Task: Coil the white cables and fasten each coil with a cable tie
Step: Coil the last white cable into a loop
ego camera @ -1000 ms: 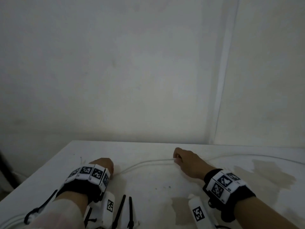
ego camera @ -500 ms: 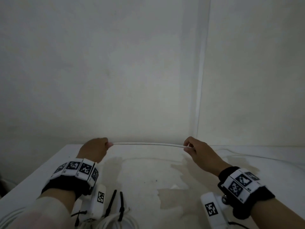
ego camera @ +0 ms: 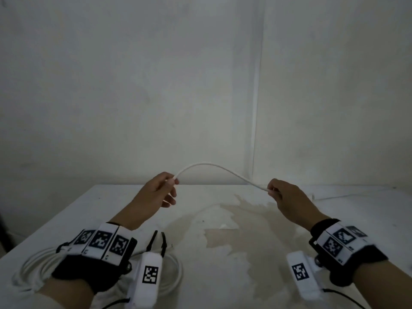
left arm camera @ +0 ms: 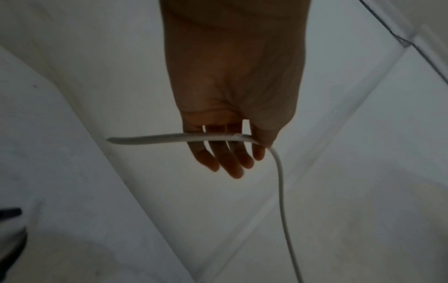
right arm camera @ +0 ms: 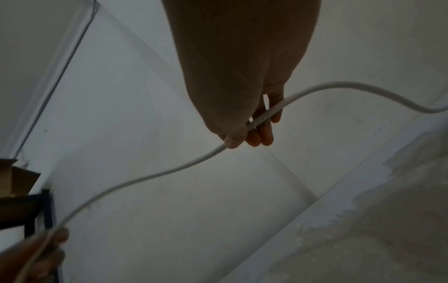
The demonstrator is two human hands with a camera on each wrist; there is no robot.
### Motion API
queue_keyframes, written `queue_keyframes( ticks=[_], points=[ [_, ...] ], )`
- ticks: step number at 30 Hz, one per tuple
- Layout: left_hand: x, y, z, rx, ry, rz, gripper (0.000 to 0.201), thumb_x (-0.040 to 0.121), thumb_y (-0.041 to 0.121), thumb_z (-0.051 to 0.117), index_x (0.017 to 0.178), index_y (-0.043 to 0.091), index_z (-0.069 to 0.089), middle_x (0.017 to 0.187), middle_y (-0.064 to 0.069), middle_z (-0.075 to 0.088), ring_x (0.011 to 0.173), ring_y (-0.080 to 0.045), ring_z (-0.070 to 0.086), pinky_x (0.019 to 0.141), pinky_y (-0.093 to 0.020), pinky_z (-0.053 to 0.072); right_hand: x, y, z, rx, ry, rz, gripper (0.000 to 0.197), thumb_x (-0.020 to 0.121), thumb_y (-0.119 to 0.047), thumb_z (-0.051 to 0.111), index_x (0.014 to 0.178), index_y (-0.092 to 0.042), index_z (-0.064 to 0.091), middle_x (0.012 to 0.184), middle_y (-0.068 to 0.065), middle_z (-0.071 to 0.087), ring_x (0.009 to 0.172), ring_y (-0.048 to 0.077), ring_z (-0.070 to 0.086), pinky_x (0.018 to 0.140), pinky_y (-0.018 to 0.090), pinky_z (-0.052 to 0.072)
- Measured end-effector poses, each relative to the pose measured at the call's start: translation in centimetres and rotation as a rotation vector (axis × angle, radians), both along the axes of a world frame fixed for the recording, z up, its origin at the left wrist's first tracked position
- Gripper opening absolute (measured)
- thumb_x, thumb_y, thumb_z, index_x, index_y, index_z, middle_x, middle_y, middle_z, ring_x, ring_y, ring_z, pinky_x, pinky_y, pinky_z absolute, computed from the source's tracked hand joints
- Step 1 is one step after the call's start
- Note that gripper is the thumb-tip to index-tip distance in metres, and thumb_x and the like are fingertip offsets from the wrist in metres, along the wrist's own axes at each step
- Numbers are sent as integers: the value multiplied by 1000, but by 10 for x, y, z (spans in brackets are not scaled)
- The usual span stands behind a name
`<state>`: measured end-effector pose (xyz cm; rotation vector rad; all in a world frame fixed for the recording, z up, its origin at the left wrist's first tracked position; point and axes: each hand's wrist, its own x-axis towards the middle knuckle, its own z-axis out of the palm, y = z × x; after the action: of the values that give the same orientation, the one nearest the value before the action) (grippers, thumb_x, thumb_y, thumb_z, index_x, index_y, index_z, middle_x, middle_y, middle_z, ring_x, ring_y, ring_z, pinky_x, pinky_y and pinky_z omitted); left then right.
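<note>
A thin white cable (ego camera: 214, 165) arches in the air between both hands above the white table (ego camera: 66, 210). My left hand (ego camera: 166, 186) pinches it near its free end between thumb and forefinger; in the left wrist view the cable (left arm camera: 174, 138) crosses the fingers (left arm camera: 230, 164) and the end sticks out to the left. My right hand (ego camera: 273, 190) pinches the cable further along; the right wrist view shows the cable (right arm camera: 150, 177) passing under the thumb and trailing off to the right. A coiled white cable (ego camera: 33, 266) lies near my left wrist. Two black cable ties (ego camera: 157, 240) lie beside it.
The table stands in a corner of white walls (ego camera: 133, 85), with a pale vertical strip (ego camera: 257, 97) up the back wall. Brownish stains (ego camera: 245, 224) mark the tabletop. The cable's far part (ego camera: 347, 195) trails along the table's back right. A dark shelf with a cardboard box (right arm camera: 14, 178) stands off to the left.
Both hands have lifted the cable off the table. A moment ago it was stretched straight between them; the hands have come closer together and it now bows upward.
</note>
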<state>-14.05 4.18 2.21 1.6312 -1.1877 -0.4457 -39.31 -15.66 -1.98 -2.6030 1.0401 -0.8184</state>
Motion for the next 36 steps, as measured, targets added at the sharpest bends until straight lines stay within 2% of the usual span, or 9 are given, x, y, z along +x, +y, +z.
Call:
queue_keyframes(
  ticks=[6, 8, 10, 13, 18, 21, 27, 31, 36],
  points=[
    [-41, -4, -1, -160, 48, 23, 32, 100, 16, 32, 98, 20, 63, 56, 1, 39, 40, -2, 30, 40, -12, 25, -8, 19, -19, -88, 251, 10, 27, 100, -16, 31, 118, -14, 50, 106, 8, 56, 93, 28, 52, 79, 34, 35],
    [-46, -6, 2, -160, 131, 39, 36, 97, 6, 30, 94, 16, 64, 56, 1, 39, 39, -2, 30, 40, -13, 24, -12, 24, -23, -183, 240, 49, 24, 98, -16, 38, 117, -15, 52, 101, 9, 57, 90, 29, 54, 73, 35, 34],
    [-48, -7, 2, -143, 101, 34, 32, 97, 4, 32, 95, 12, 63, 59, 1, 41, 40, -2, 34, 42, -13, 28, -15, 26, -28, -346, 225, 116, 17, 82, -14, 65, 98, -17, 59, 76, 6, 57, 66, 27, 59, 58, 33, 33],
    [-49, -8, -3, -101, -52, 10, 23, 99, 16, 37, 107, 19, 59, 64, 0, 46, 42, 0, 42, 47, -12, 35, -13, 30, -34, -471, 256, 201, 53, 54, -12, 87, 84, -25, 46, 60, -3, 50, 46, 15, 48, 48, 24, 24],
    [-56, -15, -18, -4, -343, 29, 21, 98, 24, 38, 102, 25, 59, 64, 4, 48, 54, -7, 41, 54, -17, 33, -2, 47, -33, -694, 154, 333, 50, 53, 1, 82, 86, -23, 52, 66, -2, 50, 65, 12, 29, 63, 24, 17],
    [-65, -19, -28, 29, -398, 18, 27, 98, 26, 42, 103, 15, 66, 63, 8, 48, 54, -2, 44, 55, -14, 34, 8, 59, -28, -746, 64, 413, 45, 60, 7, 67, 93, -20, 52, 70, 1, 51, 67, 14, 28, 59, 27, 17],
    [-81, -22, -41, 73, -258, -49, 25, 96, 25, 45, 95, 22, 69, 62, 12, 50, 54, -1, 46, 54, -12, 37, 15, 71, -12, -481, -180, 474, 4, 92, -20, 41, 90, -22, 45, 74, 2, 53, 68, 12, 33, 61, 30, 29],
    [-90, -25, -43, 81, 12, -103, 38, 97, 11, 38, 67, 18, 61, 53, 7, 46, 46, -6, 37, 47, -13, 32, 20, 69, -14, -303, -229, 494, 19, 94, -29, 39, 90, -18, 53, 78, 3, 54, 69, 15, 39, 60, 35, 40],
    [-96, -22, -39, 77, 179, -181, 35, 93, 0, 35, 72, 9, 62, 54, 4, 47, 46, -6, 40, 48, -16, 34, 22, 74, -16, -240, -277, 485, 19, 91, -24, 39, 93, -14, 55, 77, 4, 54, 68, 13, 39, 63, 32, 41]
  ],
)
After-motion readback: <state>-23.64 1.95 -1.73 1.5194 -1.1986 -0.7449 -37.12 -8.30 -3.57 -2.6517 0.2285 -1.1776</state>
